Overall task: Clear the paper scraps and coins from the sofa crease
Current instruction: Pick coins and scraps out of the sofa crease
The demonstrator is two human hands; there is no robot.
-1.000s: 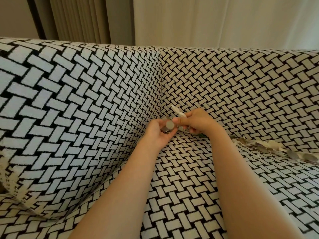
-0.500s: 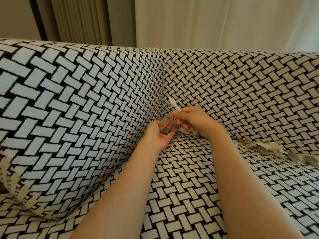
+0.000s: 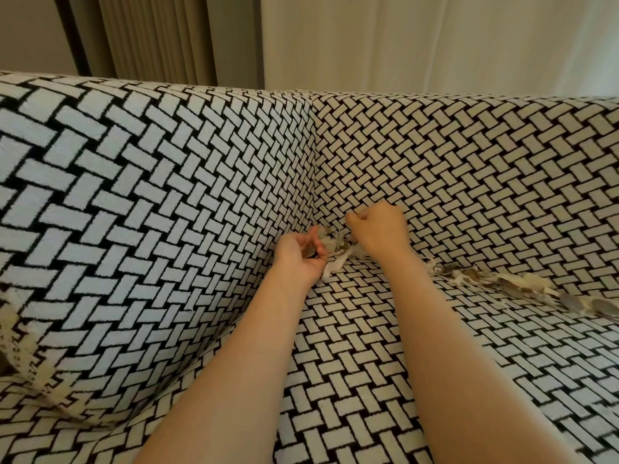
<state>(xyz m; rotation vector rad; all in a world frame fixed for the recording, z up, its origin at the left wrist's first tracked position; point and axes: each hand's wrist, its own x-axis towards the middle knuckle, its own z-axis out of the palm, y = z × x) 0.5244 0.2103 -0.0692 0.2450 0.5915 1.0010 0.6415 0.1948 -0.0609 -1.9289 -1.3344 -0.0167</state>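
My left hand (image 3: 301, 259) cups slick coins (image 3: 311, 253), right hand (image 3: 380, 229) curled, contents unclear; I'd pinch flimsy paper scraps (image 3: 336, 262) edgewise.

Scrap pile (image 3: 336, 261) in crease (image 3: 418, 259) corner, btwn L hand (image 3: 301, 259) & R hand (image 3: 382, 232); coins (image 3: 507, 289) along crease, right.

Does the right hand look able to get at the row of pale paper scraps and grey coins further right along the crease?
Probably yes: the row of pale paper scraps and grey coins lies uncovered right of the right hand, with nothing between.
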